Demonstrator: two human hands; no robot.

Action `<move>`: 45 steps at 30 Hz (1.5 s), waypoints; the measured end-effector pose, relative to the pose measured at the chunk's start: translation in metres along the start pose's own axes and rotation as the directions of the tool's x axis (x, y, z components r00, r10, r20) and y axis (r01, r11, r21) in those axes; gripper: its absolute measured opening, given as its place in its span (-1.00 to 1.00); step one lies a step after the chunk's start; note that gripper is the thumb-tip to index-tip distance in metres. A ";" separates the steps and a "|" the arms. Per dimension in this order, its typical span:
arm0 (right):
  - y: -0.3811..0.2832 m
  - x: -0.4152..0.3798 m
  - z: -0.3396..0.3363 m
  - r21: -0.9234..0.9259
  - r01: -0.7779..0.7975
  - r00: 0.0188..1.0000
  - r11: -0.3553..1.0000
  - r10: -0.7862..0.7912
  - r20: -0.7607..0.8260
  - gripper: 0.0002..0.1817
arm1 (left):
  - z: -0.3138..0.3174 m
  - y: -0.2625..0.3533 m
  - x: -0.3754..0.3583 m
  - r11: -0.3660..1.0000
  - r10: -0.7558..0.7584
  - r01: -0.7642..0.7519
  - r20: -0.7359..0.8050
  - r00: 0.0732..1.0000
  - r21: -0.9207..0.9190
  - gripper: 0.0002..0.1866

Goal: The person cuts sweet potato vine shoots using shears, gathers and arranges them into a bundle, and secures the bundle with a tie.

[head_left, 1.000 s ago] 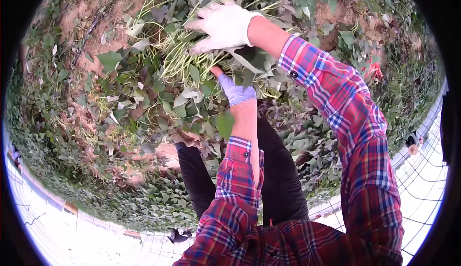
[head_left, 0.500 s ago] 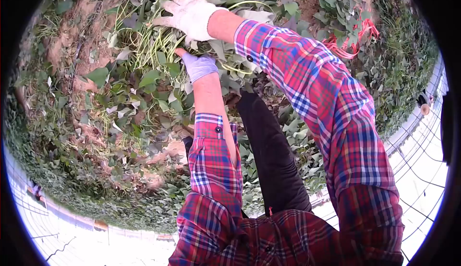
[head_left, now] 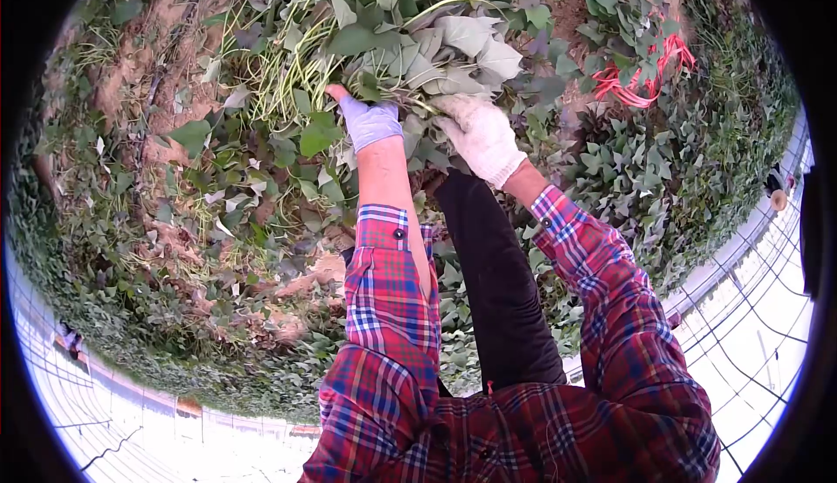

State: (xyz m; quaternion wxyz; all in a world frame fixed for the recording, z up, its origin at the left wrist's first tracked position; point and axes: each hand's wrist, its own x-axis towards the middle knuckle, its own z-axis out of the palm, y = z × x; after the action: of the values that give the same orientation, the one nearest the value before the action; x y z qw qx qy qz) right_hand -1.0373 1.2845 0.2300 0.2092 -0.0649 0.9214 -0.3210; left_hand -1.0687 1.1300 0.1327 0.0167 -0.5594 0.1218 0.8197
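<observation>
- Head view: both hands reach up into a bunch of vines at 12 o'clock in the frame.
- The left hand, in a purple glove, sits just left of centre, at 11 o'clock from the dark trouser leg. Its fingers are closed around the stems at the base of the bunch, with one reddish fingertip poking out at its 10 o'clock.
- The right hand, in a white glove, is just beside the left, at its 3 o'clock. Its fingers are buried among the leaves under the bunch and curl into them; how tightly it grips I cannot tell, since the leaves cover the fingertips.
- The vines are held off the ground above both hands: large pale green leaves fan out toward 12 and 1 o'clock, and thin yellow-green stems trail down toward 10 o'clock.
- Both arms wear red and blue plaid sleeves which come up from 6 o'clock.
- A tangle of red string lies on the plants at 2 o'clock, well apart from the hands.
- Bare brown soil shows at 10 o'clock, and low green leaf cover fills the ground around it and at 3 o'clock.
- White netting edges the bed at 4 o'clock.
</observation>
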 end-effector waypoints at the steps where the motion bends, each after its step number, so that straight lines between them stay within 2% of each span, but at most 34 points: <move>1: 0.002 -0.004 -0.012 -0.017 0.035 0.999 0.999 -0.035 -0.013 -0.75 | 0.001 0.003 -0.005 0.999 -0.038 0.038 -0.050 0.998 0.000 -0.17; 2: 0.005 -0.004 -0.026 -0.062 0.140 0.989 0.988 -0.143 -0.043 -0.78 | -0.002 0.003 -0.015 0.995 0.013 -0.013 0.010 1.000 0.095 -0.21; 4: -0.018 0.002 -0.071 -0.176 0.158 0.984 0.972 -0.141 0.108 -0.78 | -0.006 -0.010 -0.014 0.993 0.050 -0.060 0.100 0.994 0.103 -0.16; 5: -0.024 0.009 -0.076 -0.240 0.223 0.974 0.945 -0.205 0.096 -0.81 | 0.013 -0.007 -0.040 0.995 -0.031 0.033 -0.022 0.999 0.099 -0.18; 7: -0.045 0.043 -0.081 -0.365 0.404 0.915 0.839 -0.371 0.162 -0.82 | -0.016 -0.017 -0.010 0.999 0.001 0.009 0.238 0.971 -0.040 -0.19; 8: -0.060 0.067 -0.085 -0.435 0.443 0.891 0.784 -0.331 0.311 -0.72 | -0.010 -0.018 -0.008 0.993 0.028 -0.014 0.114 0.993 -0.120 -0.24; 10: -0.073 0.107 -0.075 -0.414 0.624 0.781 0.663 -0.554 0.290 -0.70 | 0.003 -0.015 -0.014 0.989 0.000 -0.010 -0.065 0.998 -0.149 -0.31; 11: -0.074 0.127 -0.062 -0.366 0.693 0.718 0.621 -0.639 0.276 -0.70 | 0.009 -0.012 -0.023 0.964 -0.020 -0.008 -0.103 0.994 -0.266 -0.38; 12: -0.076 0.144 -0.048 -0.319 0.756 0.650 0.571 -0.713 0.263 -0.69 | 0.001 -0.009 -0.022 0.961 -0.009 -0.003 -0.044 0.999 -0.275 -0.39; 13: -0.079 0.154 -0.034 -0.257 0.770 0.637 0.584 -0.680 0.362 -0.71 | -0.012 -0.009 -0.018 0.959 0.003 0.001 0.015 1.000 -0.284 -0.40; 15: -0.063 0.163 0.003 -0.166 0.781 0.621 0.602 -0.723 0.304 -0.72 | -0.030 -0.010 -0.020 0.954 0.013 0.007 0.065 0.998 -0.299 -0.35; 16: -0.061 0.163 0.008 -0.177 0.769 0.631 0.615 -0.682 0.371 -0.71 | -0.027 -0.011 -0.033 0.955 0.031 -0.002 0.092 0.995 -0.295 -0.33; 17: -0.056 0.162 0.012 -0.215 0.770 0.634 0.600 -0.687 0.355 -0.69 | -0.022 -0.013 -0.047 0.969 0.039 -0.010 0.113 0.993 -0.248 -0.27; 20: -0.051 0.162 0.022 -0.288 0.761 0.648 0.581 -0.664 0.374 -0.67 | -0.025 -0.019 -0.057 0.956 0.026 0.036 0.207 0.978 -0.290 -0.20; 23: -0.057 0.165 0.047 -0.330 0.771 0.637 0.545 -0.648 0.416 -0.66 | -0.024 -0.019 -0.061 0.966 -0.022 0.065 0.169 0.985 -0.249 -0.21; 24: -0.068 0.162 0.050 -0.323 0.758 0.650 0.566 -0.615 0.447 -0.70 | -0.019 -0.018 -0.065 0.978 -0.060 0.099 0.202 0.978 -0.184 -0.27; 26: -0.071 0.166 0.061 -0.325 0.774 0.631 0.543 -0.622 0.463 -0.76 | -0.019 -0.026 -0.050 0.988 -0.094 0.106 0.109 0.990 -0.111 -0.33; 27: -0.077 0.171 0.059 -0.321 0.763 0.638 0.561 -0.573 0.515 -0.78 | -0.011 -0.019 -0.049 0.993 -0.083 0.088 0.068 0.994 -0.074 -0.38; 29: -0.072 0.184 0.069 -0.346 0.751 0.655 0.562 -0.570 0.496 -0.76 | -0.004 -0.009 -0.041 0.998 -0.041 0.043 0.029 0.999 -0.046 -0.38; 30: -0.070 0.188 0.068 -0.338 0.748 0.661 0.572 -0.591 0.462 -0.67 | 0.005 -0.003 -0.043 1.000 -0.011 0.012 0.041 0.999 -0.014 -0.39; 32: -0.081 0.194 0.056 -0.177 0.611 0.758 0.771 -0.505 0.413 -0.56 | 0.014 0.007 -0.033 0.998 -0.061 0.061 0.022 0.998 0.002 -0.42; 33: -0.093 0.196 0.040 -0.008 0.518 0.799 0.855 -0.480 0.363 -0.48 | 0.014 0.005 -0.021 0.999 -0.052 0.052 0.032 0.998 -0.011 -0.41; 35: -0.091 0.187 0.025 -0.077 0.594 0.799 0.801 -0.575 0.175 -0.44 | 0.025 0.009 -0.028 0.996 -0.082 0.082 0.008 0.997 -0.023 -0.39; 36: -0.087 0.179 0.012 -0.151 0.604 0.787 0.782 -0.557 0.263 -0.30 | 0.024 0.006 -0.027 0.998 -0.035 0.039 0.079 0.996 -0.041 -0.36; 37: -0.077 0.167 0.005 -0.249 0.614 0.784 0.749 -0.542 0.303 -0.22 | 0.010 0.005 -0.016 0.996 -0.075 0.083 0.212 0.974 -0.025 -0.32; 38: -0.065 0.156 0.002 -0.344 0.620 0.782 0.705 -0.522 0.340 -0.14 | 0.003 0.009 -0.012 0.985 -0.150 0.161 0.165 0.975 -0.058 -0.28; 39: -0.054 0.147 0.000 -0.416 0.619 0.779 0.665 -0.454 0.433 0.00 | 0.005 0.014 -0.019 0.985 -0.167 0.163 0.056 0.984 0.062 -0.25; 40: -0.049 0.140 0.001 -0.460 0.615 0.783 0.640 -0.427 0.453 0.03 | 0.006 0.015 -0.025 0.980 -0.193 0.187 0.104 0.976 0.064 -0.24; 41: -0.044 0.136 0.001 -0.502 0.611 0.787 0.612 -0.400 0.470 0.07 | 0.006 0.015 -0.031 0.973 -0.220 0.214 0.063 0.974 0.091 -0.24; 42: -0.041 0.135 0.007 -0.485 0.584 0.802 0.650 -0.373 0.466 0.09 | 0.007 0.017 -0.037 0.960 -0.254 0.249 0.022 0.967 0.129 -0.24; 43: -0.039 0.137 0.015 -0.470 0.596 0.795 0.651 -0.399 0.457 0.06 | 0.008 0.019 -0.040 0.979 -0.190 0.192 -0.041 0.981 0.066 -0.19; 45: -0.043 0.146 0.026 -0.453 0.600 0.790 0.660 -0.395 0.469 -0.04 | 0.006 0.042 -0.054 0.940 -0.336 0.342 -0.178 0.925 0.004 -0.17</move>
State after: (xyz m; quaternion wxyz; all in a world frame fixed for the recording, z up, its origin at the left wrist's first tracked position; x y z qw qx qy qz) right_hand -1.1589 1.1992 0.1883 0.2327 -0.4316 0.8699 -0.0535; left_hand -1.0610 1.0962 0.1918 0.1570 -0.6413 0.0386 0.7500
